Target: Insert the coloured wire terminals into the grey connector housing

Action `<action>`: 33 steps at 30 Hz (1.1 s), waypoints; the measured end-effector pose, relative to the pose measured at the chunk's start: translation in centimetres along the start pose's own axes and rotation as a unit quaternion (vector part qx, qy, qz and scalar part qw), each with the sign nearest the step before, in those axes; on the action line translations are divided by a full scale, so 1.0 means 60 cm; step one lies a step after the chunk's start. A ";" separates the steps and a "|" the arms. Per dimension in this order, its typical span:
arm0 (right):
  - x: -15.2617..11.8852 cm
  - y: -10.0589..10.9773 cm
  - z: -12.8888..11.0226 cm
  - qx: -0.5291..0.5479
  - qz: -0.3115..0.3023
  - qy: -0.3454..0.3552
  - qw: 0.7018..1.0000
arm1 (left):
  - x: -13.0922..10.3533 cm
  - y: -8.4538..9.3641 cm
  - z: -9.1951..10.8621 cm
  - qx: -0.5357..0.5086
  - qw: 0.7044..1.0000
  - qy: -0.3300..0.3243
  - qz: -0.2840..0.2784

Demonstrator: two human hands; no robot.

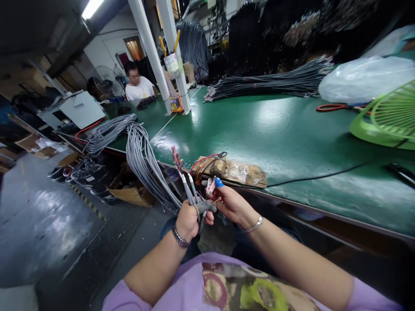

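Observation:
Near the table's front edge, my left hand [189, 218] is wrapped round the ends of several grey cables [191, 190]. Grey covers are on some of its fingers. Stripped ends with thin red, blue and other coloured wires [177, 160] stick up above the fist. Just to the right, my right hand [231, 205], with a blue cover on its thumb, pinches a small pale pink piece [210, 186] whose kind I cannot make out. Short reddish wires [216, 200] show between the two hands. The long grey cable bundle [141, 151] runs from my left hand back onto the table.
A tape-wrapped block [238, 171] with red and black leads lies at the edge of the green table [285, 125]. Behind are black cables [269, 82], a plastic bag [366, 80] and a green fan [392, 114]. A person [138, 86] sits at back left, beyond white posts [177, 56].

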State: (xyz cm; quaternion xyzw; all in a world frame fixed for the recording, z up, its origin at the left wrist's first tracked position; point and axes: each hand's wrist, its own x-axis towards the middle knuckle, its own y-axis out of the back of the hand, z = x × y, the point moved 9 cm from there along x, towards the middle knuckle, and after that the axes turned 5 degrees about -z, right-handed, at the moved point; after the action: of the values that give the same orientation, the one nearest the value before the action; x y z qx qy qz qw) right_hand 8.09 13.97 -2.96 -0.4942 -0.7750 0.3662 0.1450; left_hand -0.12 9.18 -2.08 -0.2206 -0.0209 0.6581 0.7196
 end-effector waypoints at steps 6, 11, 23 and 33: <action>0.008 0.009 0.006 0.016 0.027 0.005 0.999 | 0.006 -0.002 -0.010 0.004 1.000 0.020 0.003; 0.004 0.005 0.010 0.052 0.020 -0.006 0.998 | 0.006 -0.002 -0.011 0.007 1.000 0.025 0.002; -0.006 0.006 -0.004 0.039 0.004 -0.002 0.999 | -0.032 0.009 0.007 -0.039 0.995 -0.064 0.059; 0.008 0.020 -0.011 -0.057 0.023 0.109 0.992 | -0.019 0.003 0.014 -0.044 0.993 -0.077 0.077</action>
State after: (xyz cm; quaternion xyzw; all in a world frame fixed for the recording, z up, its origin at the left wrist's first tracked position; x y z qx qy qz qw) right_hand 9.05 14.98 -3.43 -0.5561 -0.7626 0.2690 0.1919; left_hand -0.72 8.36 -1.08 -0.2018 -0.0883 0.7253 0.6522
